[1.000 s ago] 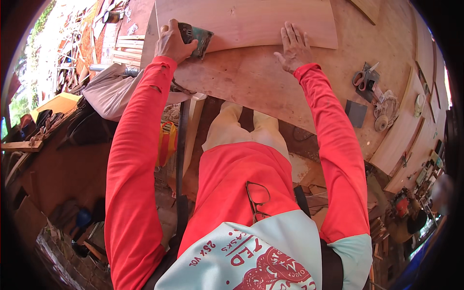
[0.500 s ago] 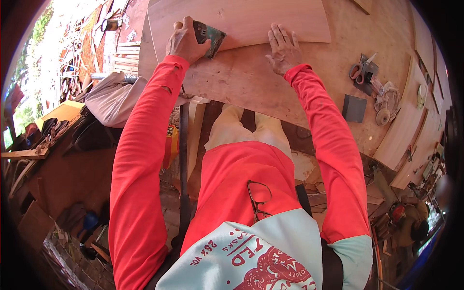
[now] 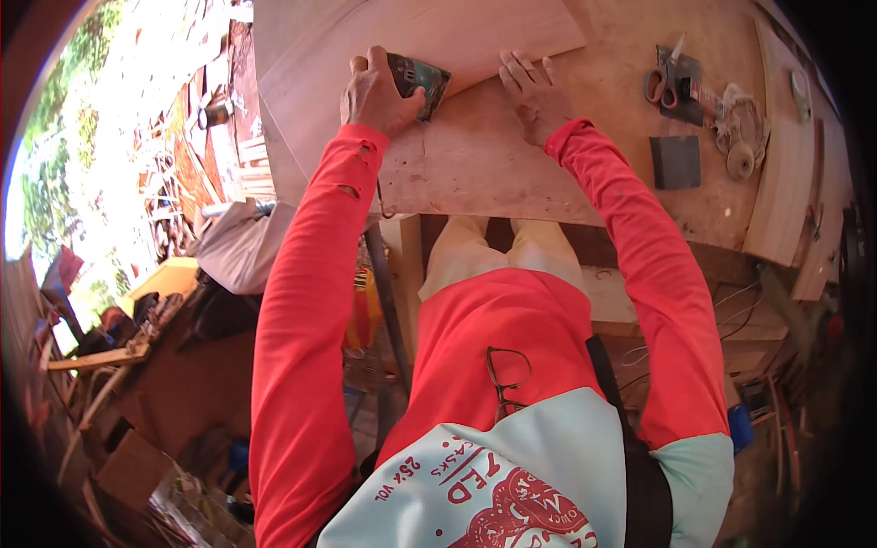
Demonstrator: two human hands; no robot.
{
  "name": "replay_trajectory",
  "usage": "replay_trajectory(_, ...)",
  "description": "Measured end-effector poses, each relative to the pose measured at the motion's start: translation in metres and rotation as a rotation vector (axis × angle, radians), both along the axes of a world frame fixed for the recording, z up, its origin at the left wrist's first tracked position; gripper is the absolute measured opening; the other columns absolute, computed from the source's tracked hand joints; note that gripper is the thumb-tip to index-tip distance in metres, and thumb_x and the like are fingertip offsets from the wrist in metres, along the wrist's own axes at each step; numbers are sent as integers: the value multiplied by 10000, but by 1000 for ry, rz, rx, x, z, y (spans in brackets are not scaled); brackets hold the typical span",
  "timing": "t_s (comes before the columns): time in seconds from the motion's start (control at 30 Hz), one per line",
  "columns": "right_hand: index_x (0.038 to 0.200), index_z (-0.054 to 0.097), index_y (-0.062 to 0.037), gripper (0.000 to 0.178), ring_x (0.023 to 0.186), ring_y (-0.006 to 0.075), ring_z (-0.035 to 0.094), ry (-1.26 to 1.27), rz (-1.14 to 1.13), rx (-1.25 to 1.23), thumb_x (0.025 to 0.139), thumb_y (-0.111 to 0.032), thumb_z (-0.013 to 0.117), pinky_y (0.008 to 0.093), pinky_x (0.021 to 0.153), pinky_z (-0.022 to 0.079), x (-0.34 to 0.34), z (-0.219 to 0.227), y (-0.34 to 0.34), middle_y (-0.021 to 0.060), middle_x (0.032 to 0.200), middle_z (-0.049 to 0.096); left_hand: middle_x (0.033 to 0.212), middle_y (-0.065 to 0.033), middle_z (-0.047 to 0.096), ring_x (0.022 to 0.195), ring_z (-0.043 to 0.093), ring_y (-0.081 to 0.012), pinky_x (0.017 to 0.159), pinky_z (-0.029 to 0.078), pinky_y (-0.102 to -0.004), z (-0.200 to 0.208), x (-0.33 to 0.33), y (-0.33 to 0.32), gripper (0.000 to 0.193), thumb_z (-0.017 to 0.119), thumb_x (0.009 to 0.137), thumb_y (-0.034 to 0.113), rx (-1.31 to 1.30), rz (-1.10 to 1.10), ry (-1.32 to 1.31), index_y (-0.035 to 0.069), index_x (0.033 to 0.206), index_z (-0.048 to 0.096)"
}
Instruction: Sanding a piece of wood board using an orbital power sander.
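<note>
My left hand [image 3: 376, 91] is wrapped round a dark green, wedge-shaped power tool [image 3: 422, 84] that looks like a palm sander. It sits on the near edge of a thin, pale reddish wooden board [image 3: 493, 32]. My left palm hides part of it. To its right, my right hand [image 3: 537, 96] lies palm down with the fingers spread. Those fingertips touch the board's near edge, while the palm is over the wooden worktable [image 3: 502, 173].
At the table's right lie scissors [image 3: 662, 87] on a dark sheet, a dark grey square block [image 3: 675, 163] and a tangle of pale material around a small wheel [image 3: 740, 160]. Long planks [image 3: 784, 155] line the right side. A pale cloth [image 3: 245, 245] hangs at left.
My view has turned, so the table and board appear tilted differently. The tool in my left hand has moved right along the board's edge, closer to my right hand.
</note>
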State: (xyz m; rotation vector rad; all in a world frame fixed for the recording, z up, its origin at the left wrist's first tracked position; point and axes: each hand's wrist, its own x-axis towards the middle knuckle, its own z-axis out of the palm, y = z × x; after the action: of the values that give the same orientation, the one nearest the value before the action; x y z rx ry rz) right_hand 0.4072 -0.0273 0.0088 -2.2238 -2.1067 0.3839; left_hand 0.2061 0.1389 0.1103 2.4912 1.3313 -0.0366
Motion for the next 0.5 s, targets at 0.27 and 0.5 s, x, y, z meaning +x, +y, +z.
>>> replay_trajectory(0.27, 1350, 505, 55, 534, 1296, 408, 501, 531, -365, 359, 872, -131, 653, 457, 1084, 438, -25, 29, -90, 224, 1407, 511, 1127, -243, 554, 943, 653, -464, 791, 554, -540, -4, 40, -2, 673, 847, 691, 283, 33, -145, -28, 48, 1173, 440)
replay_trajectory(0.5, 1273, 542, 67, 434, 1162, 407, 566, 591, -626, 478, 879, -71, 660, 445, 977, 504, -39, 36, -150, 230, 1266, 569, 1137, -237, 557, 947, 655, -462, 803, 557, -547, -5, 109, -8, 689, 844, 674, 282, 10, -248, -32, 50, 1180, 439)
